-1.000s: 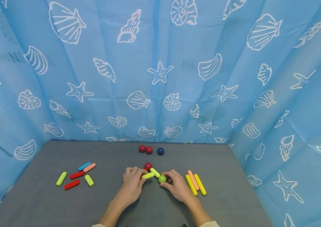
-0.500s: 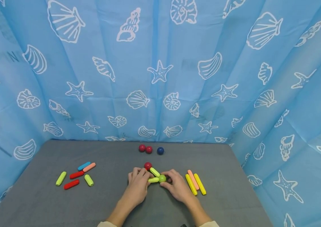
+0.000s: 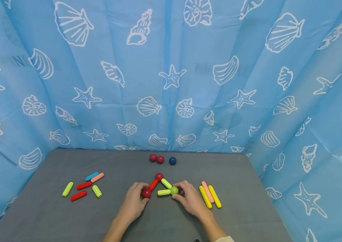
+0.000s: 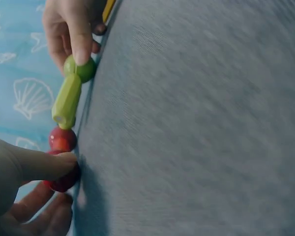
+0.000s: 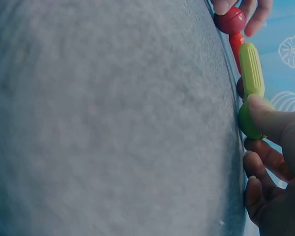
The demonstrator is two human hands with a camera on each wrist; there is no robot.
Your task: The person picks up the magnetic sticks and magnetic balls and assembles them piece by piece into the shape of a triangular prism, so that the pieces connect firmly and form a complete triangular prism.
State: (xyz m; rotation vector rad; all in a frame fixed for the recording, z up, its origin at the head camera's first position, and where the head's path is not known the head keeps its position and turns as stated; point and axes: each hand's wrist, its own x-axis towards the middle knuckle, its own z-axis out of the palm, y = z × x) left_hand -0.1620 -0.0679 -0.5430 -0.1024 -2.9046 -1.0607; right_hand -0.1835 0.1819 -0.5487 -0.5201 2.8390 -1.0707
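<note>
My left hand (image 3: 134,200) pinches a dark red ball (image 3: 146,193) between thumb and fingers. A red rod (image 3: 153,185) runs from that ball up to another red ball (image 3: 159,176). With thumb and fingertips, my right hand (image 3: 190,197) grips a green ball (image 3: 174,190). One yellow-green rod (image 3: 163,192) sticks out leftward from the green ball, its free end pointing at the held red ball across a small gap. A second yellow-green rod (image 3: 166,183) slants between the green ball and the upper red ball. In the left wrist view the thumb lies over the red ball (image 4: 64,181).
Loose short rods lie at the left, among them a red rod (image 3: 78,195), a blue rod (image 3: 92,176) and a yellow-green rod (image 3: 68,189). Longer yellow rods (image 3: 205,197) flank a pink rod (image 3: 207,192) at right. Behind sit two red balls (image 3: 160,159) and a blue ball (image 3: 172,160).
My left hand brought the yellow-green rod rightward to the green ball, let go of it, and moved left onto the red ball. My right hand stayed on the green ball.
</note>
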